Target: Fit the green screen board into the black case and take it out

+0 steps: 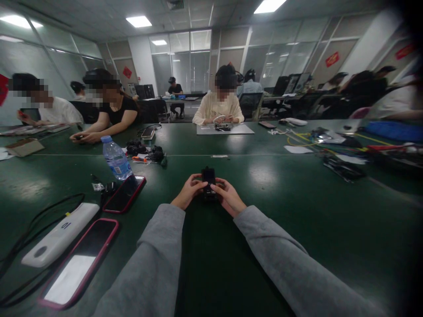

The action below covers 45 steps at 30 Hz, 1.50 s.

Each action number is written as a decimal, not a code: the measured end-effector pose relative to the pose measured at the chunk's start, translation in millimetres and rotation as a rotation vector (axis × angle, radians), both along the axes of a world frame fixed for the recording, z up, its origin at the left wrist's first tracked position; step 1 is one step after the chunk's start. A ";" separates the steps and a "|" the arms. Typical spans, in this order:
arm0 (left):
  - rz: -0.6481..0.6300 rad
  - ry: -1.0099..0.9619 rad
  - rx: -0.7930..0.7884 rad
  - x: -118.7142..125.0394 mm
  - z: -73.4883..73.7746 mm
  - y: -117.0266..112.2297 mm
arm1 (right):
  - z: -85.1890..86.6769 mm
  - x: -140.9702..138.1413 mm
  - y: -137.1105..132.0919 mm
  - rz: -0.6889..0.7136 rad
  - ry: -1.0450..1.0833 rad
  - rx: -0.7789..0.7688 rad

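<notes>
Grey sleeves (158, 255) end at the left hand (191, 189) and right hand (231, 197), their grip holding a small black device (209, 175) at twelve o'clock over the table (307, 229). It looks light, stiff, perhaps slippery; best pinched by its side edges.

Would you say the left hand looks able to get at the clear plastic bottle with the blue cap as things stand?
Probably yes: the left hand must first release the small black boxy device, but above the flat, red-edged black phone beside the bottle, the way looks free.
</notes>
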<state>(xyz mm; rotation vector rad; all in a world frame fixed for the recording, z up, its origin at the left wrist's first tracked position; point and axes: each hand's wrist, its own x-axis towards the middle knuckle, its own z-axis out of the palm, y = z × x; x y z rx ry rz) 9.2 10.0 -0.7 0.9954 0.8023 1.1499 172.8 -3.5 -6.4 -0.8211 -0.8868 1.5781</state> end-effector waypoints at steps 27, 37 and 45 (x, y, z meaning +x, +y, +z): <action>-0.004 0.056 0.065 -0.6 -5.1 1.1 | -5.4 6.4 1.9 0.075 0.038 0.003; -0.020 0.058 0.082 -2.2 -6.6 3.0 | -1.1 6.9 1.4 0.080 0.044 -0.022; 0.009 0.028 0.050 -0.8 -6.1 3.2 | 1.2 6.6 -0.6 0.081 0.038 -0.027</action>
